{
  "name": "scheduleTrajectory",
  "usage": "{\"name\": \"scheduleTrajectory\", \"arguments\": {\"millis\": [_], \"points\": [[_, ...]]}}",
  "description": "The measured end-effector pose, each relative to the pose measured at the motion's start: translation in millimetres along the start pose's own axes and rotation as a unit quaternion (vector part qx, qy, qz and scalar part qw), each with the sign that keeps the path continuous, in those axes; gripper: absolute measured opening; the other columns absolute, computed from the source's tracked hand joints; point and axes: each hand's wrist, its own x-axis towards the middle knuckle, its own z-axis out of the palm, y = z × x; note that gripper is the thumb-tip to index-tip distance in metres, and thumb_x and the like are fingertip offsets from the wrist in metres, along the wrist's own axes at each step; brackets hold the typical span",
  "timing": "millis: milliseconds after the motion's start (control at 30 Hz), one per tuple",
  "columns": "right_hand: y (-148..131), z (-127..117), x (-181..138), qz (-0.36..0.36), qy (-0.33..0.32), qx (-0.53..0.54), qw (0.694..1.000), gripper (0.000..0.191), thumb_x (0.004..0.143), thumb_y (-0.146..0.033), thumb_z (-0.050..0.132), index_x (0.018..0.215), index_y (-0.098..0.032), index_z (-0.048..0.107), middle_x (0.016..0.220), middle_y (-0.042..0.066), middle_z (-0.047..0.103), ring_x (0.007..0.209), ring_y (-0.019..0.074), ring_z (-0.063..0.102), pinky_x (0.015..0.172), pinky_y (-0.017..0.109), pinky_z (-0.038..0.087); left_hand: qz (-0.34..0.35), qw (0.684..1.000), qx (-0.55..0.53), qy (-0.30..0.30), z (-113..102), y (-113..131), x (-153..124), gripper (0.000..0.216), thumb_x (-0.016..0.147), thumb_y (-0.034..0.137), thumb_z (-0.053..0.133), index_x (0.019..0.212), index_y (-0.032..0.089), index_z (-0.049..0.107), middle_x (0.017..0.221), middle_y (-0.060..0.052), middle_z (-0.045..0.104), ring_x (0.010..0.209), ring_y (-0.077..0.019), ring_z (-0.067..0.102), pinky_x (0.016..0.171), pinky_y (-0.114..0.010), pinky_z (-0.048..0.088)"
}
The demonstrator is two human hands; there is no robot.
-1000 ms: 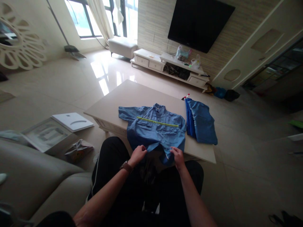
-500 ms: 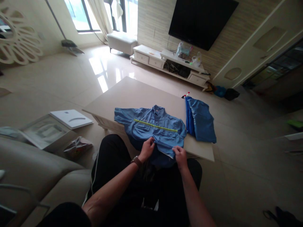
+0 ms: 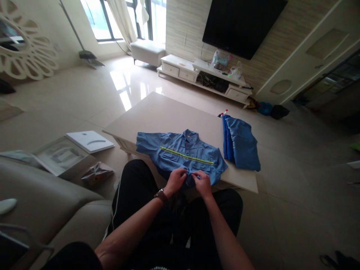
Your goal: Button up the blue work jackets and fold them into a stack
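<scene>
A blue work shirt (image 3: 180, 153) with a yellow stripe across the chest lies face up on a beige low table (image 3: 168, 114), its lower part hanging over the near edge. My left hand (image 3: 176, 180) pinches the shirt's front near the bottom middle. My right hand (image 3: 201, 182) pinches the same front edge right beside it, and the two hands almost touch. A brown watch sits on my left wrist. I sit on a sofa with my knees against the table.
A folded stack of blue clothes (image 3: 242, 144) lies on the table's right end, with a small bottle (image 3: 222, 113) behind it. White boards (image 3: 90, 140) and a crumpled bag (image 3: 97, 173) lie on the floor at left. A TV cabinet (image 3: 202, 77) stands at the far wall.
My hands have come together from apart at the hem to the shirt's front middle. The hanging lower part has been drawn up and the shirt has shifted slightly on the table.
</scene>
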Motion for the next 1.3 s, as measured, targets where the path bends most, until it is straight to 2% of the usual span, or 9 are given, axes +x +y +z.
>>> {"name": "scheduleTrajectory", "arguments": {"millis": [233,433,567,733,900,1033,1133,1233,1300], "points": [[3.5,-1.8,2.1,0.022,-0.001,-0.095,0.995,0.015,0.086,-0.029,0.054,0.074,-0.023,0.062,0.079,0.006,0.066,0.08,0.0229,0.06,0.078,0.033,0.042,-0.019,0.999,-0.026,-0.001,8.6,5.9,3.4,0.024,0.084,0.011,0.057,0.089,0.016,0.08,0.09,-0.007,0.078,0.085,-0.0187,0.068,0.084,-0.029,0.05],[-3.5,4.5,4.3,0.046,-0.033,0.0,0.998,0.014,0.084,-0.031,0.049,0.077,-0.024,0.059,0.072,0.002,0.063,0.072,0.0209,0.059,0.07,0.031,0.042,-0.07,0.995,-0.074,0.009,6.5,10.9,7.1,0.026,0.085,0.016,0.056,0.091,0.014,0.082,0.086,-0.007,0.079,0.08,-0.0192,0.07,0.079,-0.029,0.052],[-4.8,2.7,5.4,0.054,-0.042,0.045,0.997,0.018,0.083,-0.037,0.053,0.083,-0.022,0.063,0.079,0.002,0.068,0.078,0.0215,0.062,0.075,0.031,0.045,-0.051,0.997,-0.061,0.012,2.3,14.3,6.5,0.027,0.083,0.015,0.058,0.093,0.015,0.083,0.09,-0.008,0.08,0.084,-0.0202,0.072,0.084,-0.031,0.053],[-4.0,-1.2,4.9,0.019,-0.056,0.041,0.997,0.022,0.082,-0.04,0.061,0.087,-0.021,0.07,0.088,0.005,0.073,0.087,0.0237,0.066,0.084,0.034,0.049,-0.072,0.994,-0.078,0.006,-0.7,16.3,5.3,0.03,0.083,0.016,0.056,0.095,0.014,0.083,0.089,-0.008,0.08,0.083,-0.0202,0.071,0.082,-0.031,0.053],[-0.7,1.0,2.6,0.019,-0.038,0.037,0.998,0.024,0.082,-0.036,0.057,0.088,-0.02,0.074,0.091,0.007,0.075,0.089,0.0247,0.067,0.087,0.035,0.049,-0.074,0.993,-0.093,-0.013,-0.2,16.8,5.6,0.029,0.082,0.017,0.054,0.09,0.014,0.082,0.08,-0.006,0.077,0.077,-0.0185,0.068,0.075,-0.028,0.051],[0.7,8.5,3.5,0.061,0.0,0.029,0.998,0.025,0.079,-0.038,0.056,0.082,-0.019,0.072,0.077,0.005,0.072,0.076,0.0227,0.064,0.076,0.032,0.047,-0.075,0.991,-0.11,-0.02,2.7,15.9,4.5,0.028,0.081,0.017,0.053,0.081,0.013,0.08,0.072,-0.005,0.073,0.073,-0.0175,0.065,0.07,-0.026,0.048],[3.1,13.0,8.6,0.076,0.034,0.004,0.996,0.024,0.075,-0.039,0.058,0.081,-0.019,0.071,0.063,0.001,0.063,0.061,0.0189,0.054,0.065,0.03,0.041,-0.061,0.992,-0.107,-0.027,4.4,16.3,2.3,0.027,0.08,0.018,0.052,0.076,0.015,0.078,0.069,-0.003,0.071,0.073,-0.0171,0.064,0.07,-0.025,0.048],[9.8,8.3,16.6,0.078,0.04,-0.022,0.996,0.021,0.071,-0.037,0.058,0.076,-0.021,0.07,0.056,-0.001,0.057,0.056,0.0174,0.048,0.06,0.03,0.037,-0.054,0.993,-0.098,-0.03,2.3,15.7,0.7,0.026,0.079,0.019,0.052,0.078,0.015,0.078,0.067,-0.002,0.069,0.071,-0.0169,0.062,0.069,-0.025,0.047],[16.4,-2.3,21.8,0.09,0.07,-0.019,0.993,0.022,0.07,-0.037,0.056,0.074,-0.021,0.07,0.06,0.001,0.062,0.06,0.019,0.053,0.063,0.031,0.04,-0.057,0.994,-0.087,-0.024,-2.9,11.5,1.0,0.027,0.08,0.021,0.052,0.078,0.015,0.078,0.066,-0.002,0.068,0.069,-0.0165,0.061,0.067,-0.025,0.046]]}}
